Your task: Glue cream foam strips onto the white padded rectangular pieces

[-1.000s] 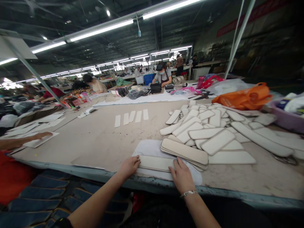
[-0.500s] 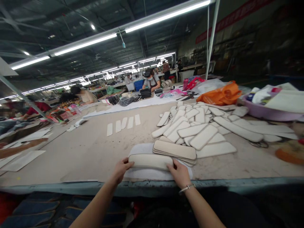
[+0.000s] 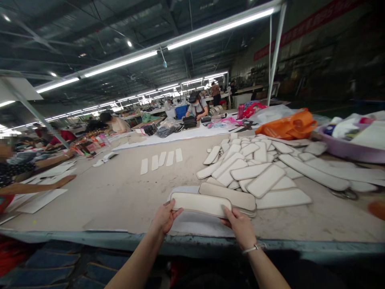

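Note:
A cream oblong panel with rounded corners and a dark edge (image 3: pixel 200 204) is held up between my two hands, slightly tilted. My left hand (image 3: pixel 166 218) grips its left end, with fingers behind and thumb near the lower edge. At the right end, my right hand (image 3: pixel 240 228) pinches it, thumb on the front face. Just behind it lies a small stack of similar panels (image 3: pixel 228 194), partly covered by the held one. Beneath my hands a pale sheet (image 3: pixel 201 225) rests on the table (image 3: pixel 120 196).
A loose heap of cream panels (image 3: pixel 255 160) spreads to the right. Several small white strips (image 3: pixel 162 159) lie in a row farther back. An orange bag (image 3: pixel 287 126) and a lilac basin (image 3: pixel 350 146) stand at the right. Another person's hand (image 3: pixel 64 181) is at the left.
The held panel has been raised and tilted toward me, its face showing more. My left fingers have shifted behind its end. The whole view has swung slightly left.

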